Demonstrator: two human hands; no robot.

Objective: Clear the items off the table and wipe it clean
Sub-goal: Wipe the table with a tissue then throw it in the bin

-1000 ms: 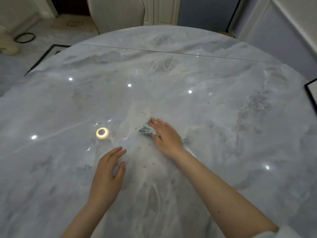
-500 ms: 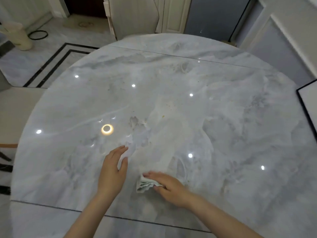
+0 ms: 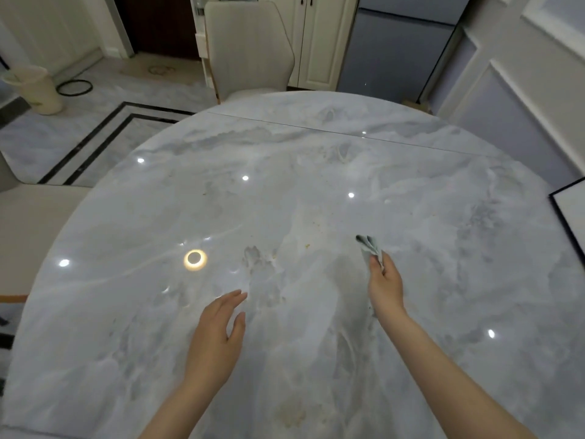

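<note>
A round grey marble table (image 3: pixel 443 248) fills the view, glossy and streaked with wipe marks and a few small crumbs (image 3: pixel 306 246). My right hand (image 3: pixel 384 286) pinches a crumpled pale grey cloth (image 3: pixel 368 248), lifted off the tabletop right of centre. My left hand (image 3: pixel 218 331) hovers flat with straight fingers over the near middle of the table, holding nothing.
A beige chair (image 3: pixel 250 49) stands at the table's far edge. A cream bin (image 3: pixel 34 88) and a black cable ring (image 3: pixel 74 87) are on the floor at far left. A black-framed panel (image 3: pixel 569 213) sits at the right edge. A seam line crosses the far tabletop.
My right hand has lifted the cloth off the table and carried it right and away from my left hand. My left hand stayed over the table. The view tilted up.
</note>
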